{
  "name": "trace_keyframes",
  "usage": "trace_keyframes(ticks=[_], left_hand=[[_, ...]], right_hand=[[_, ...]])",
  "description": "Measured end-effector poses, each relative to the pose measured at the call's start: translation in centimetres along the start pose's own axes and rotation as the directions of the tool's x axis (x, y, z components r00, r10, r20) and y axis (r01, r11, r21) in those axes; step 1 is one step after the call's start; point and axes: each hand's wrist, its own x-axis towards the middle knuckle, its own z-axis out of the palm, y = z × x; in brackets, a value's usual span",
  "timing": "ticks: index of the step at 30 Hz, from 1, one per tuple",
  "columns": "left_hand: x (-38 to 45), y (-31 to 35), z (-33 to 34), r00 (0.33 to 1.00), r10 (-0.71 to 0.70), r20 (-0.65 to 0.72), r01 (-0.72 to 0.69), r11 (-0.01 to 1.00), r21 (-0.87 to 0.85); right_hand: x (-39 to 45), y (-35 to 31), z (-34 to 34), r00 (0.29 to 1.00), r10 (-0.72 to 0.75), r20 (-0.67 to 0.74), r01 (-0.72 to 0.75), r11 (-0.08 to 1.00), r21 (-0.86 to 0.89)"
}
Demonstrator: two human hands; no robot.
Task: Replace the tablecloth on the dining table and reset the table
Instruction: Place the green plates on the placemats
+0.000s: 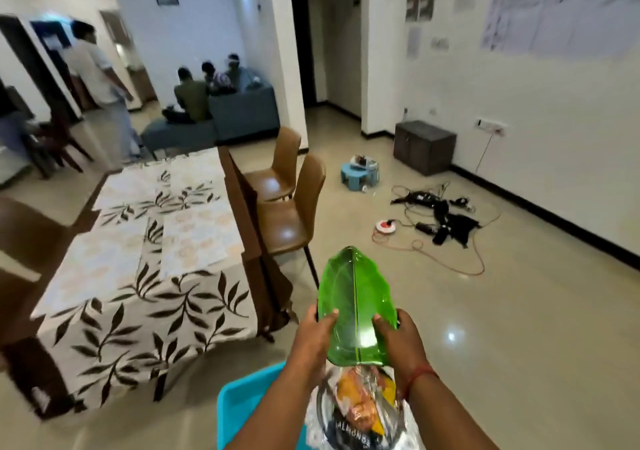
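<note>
A green leaf-shaped plate point(355, 297) is held out in front of me over the floor, gripped at its near end by both hands. My left hand point(317, 331) clasps its left edge and my right hand point(398, 333) its right edge. To the left stands the dining table point(242, 214), covered by a white tablecloth with dark leaf print point(166, 311). Several pale floral placemats point(197, 234) lie on the cloth. Below my hands, a snack packet point(360, 411) rests on a blue stool or tray point(239, 404).
Two brown chairs point(291, 221) stand along the table's right side. Cables, an extension reel point(384, 224) and dark gear lie on the floor to the right, with a small blue stool point(358, 174) and a dark cabinet point(424, 146) near the wall. People sit and stand at the back left.
</note>
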Motion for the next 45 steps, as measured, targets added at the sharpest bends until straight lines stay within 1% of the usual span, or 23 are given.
trace_keyframes(ticks=[2, 4, 8, 12, 14, 16, 19, 24, 26, 30, 33, 37, 45], left_hand=[[-0.5, 2.5, 2.3, 0.996, 0.076, 0.049, -0.073, 0.995, -0.070], [-1.2, 5.0, 4.4, 0.987, 0.142, 0.073, -0.133, 0.984, -0.122], [-1.8, 8.5, 8.3, 0.969, 0.243, 0.033, -0.236, 0.960, -0.149], [-2.5, 12.0, 14.9, 0.924, 0.381, -0.038, -0.380, 0.904, -0.196], [-2.8, 13.3, 18.5, 0.906, 0.415, -0.079, -0.421, 0.871, -0.252], [-2.9, 14.0, 22.1, 0.895, 0.431, -0.111, -0.444, 0.848, -0.289], [-2.9, 14.9, 26.9, 0.883, 0.448, -0.140, -0.469, 0.829, -0.304], [-2.5, 16.9, 31.2, 0.842, 0.488, -0.231, -0.538, 0.796, -0.277], [-1.6, 18.0, 32.4, 0.818, 0.509, -0.269, -0.569, 0.785, -0.244], [1.3, 20.7, 33.6, 0.783, 0.545, -0.298, -0.610, 0.767, -0.199], [5.3, 22.9, 34.0, 0.770, 0.546, -0.329, -0.623, 0.754, -0.208], [12.3, 25.5, 34.5, 0.765, 0.541, -0.350, -0.632, 0.738, -0.239], [27.1, 31.6, 34.6, 0.754, 0.548, -0.361, -0.634, 0.751, -0.185]], right_hand=[[-0.1, -3.2, -0.8, 0.997, -0.058, -0.053, 0.062, 0.994, 0.088], [-0.3, -6.6, -1.8, 0.993, -0.103, -0.050, 0.111, 0.978, 0.176], [0.9, -11.4, -4.7, 0.977, -0.210, -0.024, 0.209, 0.950, 0.233], [3.2, -17.0, -10.2, 0.939, -0.327, 0.108, 0.287, 0.915, 0.283], [4.1, -19.8, -13.5, 0.908, -0.369, 0.198, 0.294, 0.898, 0.326], [5.2, -21.9, -16.9, 0.882, -0.382, 0.277, 0.291, 0.903, 0.317], [6.6, -24.8, -21.4, 0.852, -0.396, 0.343, 0.298, 0.904, 0.306], [8.8, -28.0, -24.5, 0.802, -0.384, 0.457, 0.249, 0.911, 0.329], [10.5, -29.1, -24.7, 0.785, -0.387, 0.484, 0.230, 0.907, 0.353], [14.4, -31.6, -23.2, 0.770, -0.428, 0.474, 0.273, 0.892, 0.361], [18.8, -33.7, -21.5, 0.749, -0.448, 0.488, 0.305, 0.887, 0.345], [25.5, -36.5, -19.0, 0.733, -0.454, 0.506, 0.315, 0.887, 0.339], [39.2, -41.8, -12.7, 0.738, -0.458, 0.496, 0.300, 0.880, 0.367]])
